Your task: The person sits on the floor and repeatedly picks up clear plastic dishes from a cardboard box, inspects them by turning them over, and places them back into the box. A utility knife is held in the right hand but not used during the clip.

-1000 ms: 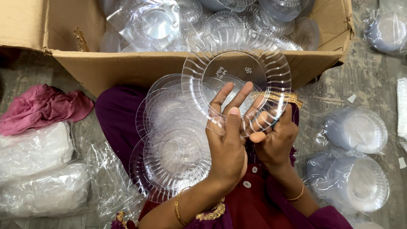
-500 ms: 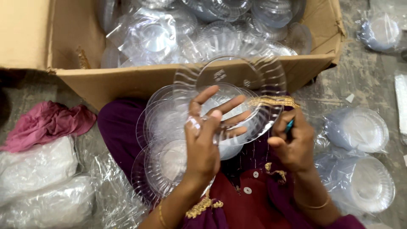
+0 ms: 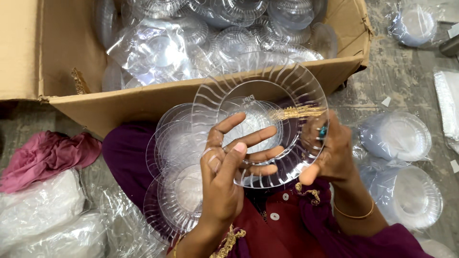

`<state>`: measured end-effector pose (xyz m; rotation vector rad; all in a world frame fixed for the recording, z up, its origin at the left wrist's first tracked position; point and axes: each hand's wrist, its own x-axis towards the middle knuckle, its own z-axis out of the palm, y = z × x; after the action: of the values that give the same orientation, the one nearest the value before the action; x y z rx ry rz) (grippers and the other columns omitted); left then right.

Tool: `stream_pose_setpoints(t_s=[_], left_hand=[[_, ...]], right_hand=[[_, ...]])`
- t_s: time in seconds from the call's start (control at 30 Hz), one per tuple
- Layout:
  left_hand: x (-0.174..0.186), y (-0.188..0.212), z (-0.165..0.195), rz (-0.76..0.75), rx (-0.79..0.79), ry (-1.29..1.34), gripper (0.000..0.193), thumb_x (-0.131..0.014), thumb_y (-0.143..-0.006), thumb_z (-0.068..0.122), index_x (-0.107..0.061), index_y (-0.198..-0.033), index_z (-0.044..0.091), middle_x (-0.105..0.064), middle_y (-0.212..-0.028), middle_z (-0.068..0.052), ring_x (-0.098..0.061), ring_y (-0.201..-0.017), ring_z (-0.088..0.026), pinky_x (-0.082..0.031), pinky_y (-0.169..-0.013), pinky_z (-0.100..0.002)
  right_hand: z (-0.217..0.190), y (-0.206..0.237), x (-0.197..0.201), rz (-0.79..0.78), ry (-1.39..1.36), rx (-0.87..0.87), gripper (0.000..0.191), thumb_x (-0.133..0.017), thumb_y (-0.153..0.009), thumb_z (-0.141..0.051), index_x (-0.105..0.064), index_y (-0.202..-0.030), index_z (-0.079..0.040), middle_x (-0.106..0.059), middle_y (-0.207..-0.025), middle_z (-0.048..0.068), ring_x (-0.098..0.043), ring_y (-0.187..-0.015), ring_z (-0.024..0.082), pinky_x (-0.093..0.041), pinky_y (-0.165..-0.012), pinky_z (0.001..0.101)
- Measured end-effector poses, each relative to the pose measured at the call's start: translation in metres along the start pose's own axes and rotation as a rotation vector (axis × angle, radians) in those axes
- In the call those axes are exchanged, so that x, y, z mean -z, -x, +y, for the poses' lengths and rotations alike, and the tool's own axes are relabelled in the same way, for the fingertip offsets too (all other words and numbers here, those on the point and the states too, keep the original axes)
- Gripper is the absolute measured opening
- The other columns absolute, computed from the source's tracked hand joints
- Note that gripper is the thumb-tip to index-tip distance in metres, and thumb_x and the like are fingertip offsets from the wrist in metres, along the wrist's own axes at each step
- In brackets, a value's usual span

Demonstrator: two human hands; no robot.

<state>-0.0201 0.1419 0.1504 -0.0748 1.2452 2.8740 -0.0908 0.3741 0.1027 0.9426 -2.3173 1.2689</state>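
Note:
A clear plastic plate (image 3: 260, 86) with a ribbed rim is held up in front of me, over my lap. My left hand (image 3: 229, 167) supports it from beneath, fingers spread across its centre and thumb on the near rim. My right hand (image 3: 330, 153) grips the plate's right edge. Several more clear plates (image 3: 179, 157) lie stacked and overlapping on my lap, below and left of the held plate.
An open cardboard box (image 3: 158, 102) full of clear plastic plates stands just ahead. Bagged stacks of plates (image 3: 397, 136) lie on the floor at right. A pink cloth (image 3: 45, 155) and white plastic bags (image 3: 38, 210) lie at left.
The plate has tilted flatter toward the camera. My left hand has shifted right under its centre, and my right hand has moved up onto the plate's right rim.

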Motion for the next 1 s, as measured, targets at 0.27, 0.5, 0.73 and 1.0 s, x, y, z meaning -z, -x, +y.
stream_pose_setpoints(t_s=[0.27, 0.5, 0.73, 1.0], left_hand=[[0.048, 0.001, 0.041, 0.006, -0.153, -0.398, 0.045, -0.049, -0.102, 0.011, -0.037, -0.145, 0.002, -0.070, -0.117, -0.029, -0.078, -0.096, -0.036, -0.068, -0.073, -0.036], [0.148, 0.058, 0.071, 0.237, 0.238, -1.235, 0.044, -0.058, -0.102, 0.032, -0.052, -0.142, 0.014, -0.079, -0.115, -0.022, -0.079, -0.098, -0.033, -0.062, -0.083, -0.043], [0.183, 0.093, 0.028, 0.070, 0.379, -1.475, 0.103, -0.076, -0.096, 0.036, 0.001, -0.160, 0.009, -0.021, -0.161, -0.032, -0.034, -0.145, -0.050, -0.035, -0.106, -0.057], [0.134, 0.054, -0.020, 0.263, 0.095, -1.245, 0.089, -0.064, -0.094, 0.022, -0.011, -0.164, 0.015, -0.042, -0.159, -0.018, -0.073, -0.107, -0.030, -0.060, -0.092, -0.039]], right_hand=[[0.003, 0.020, -0.014, -0.068, -0.138, -0.133, 0.045, -0.069, -0.098, -0.049, -0.051, -0.084, -0.010, -0.052, -0.069, -0.003, -0.043, -0.054, 0.006, -0.036, -0.049, 0.0239], [0.014, 0.016, -0.022, -0.117, 0.074, -0.676, 0.036, -0.070, -0.100, -0.041, -0.062, -0.098, -0.006, -0.063, -0.071, 0.010, -0.055, -0.058, 0.017, -0.044, -0.054, 0.0313], [0.000, 0.006, -0.082, -0.499, 0.280, -0.277, 0.088, -0.076, -0.084, -0.057, -0.048, -0.146, -0.001, -0.063, -0.133, 0.027, -0.064, -0.113, 0.040, -0.051, -0.095, 0.0513], [0.002, 0.013, -0.089, -0.312, 0.173, -0.717, 0.081, -0.082, -0.077, -0.041, -0.052, -0.146, -0.011, -0.072, -0.107, 0.014, -0.073, -0.084, 0.026, -0.059, -0.073, 0.0369]])
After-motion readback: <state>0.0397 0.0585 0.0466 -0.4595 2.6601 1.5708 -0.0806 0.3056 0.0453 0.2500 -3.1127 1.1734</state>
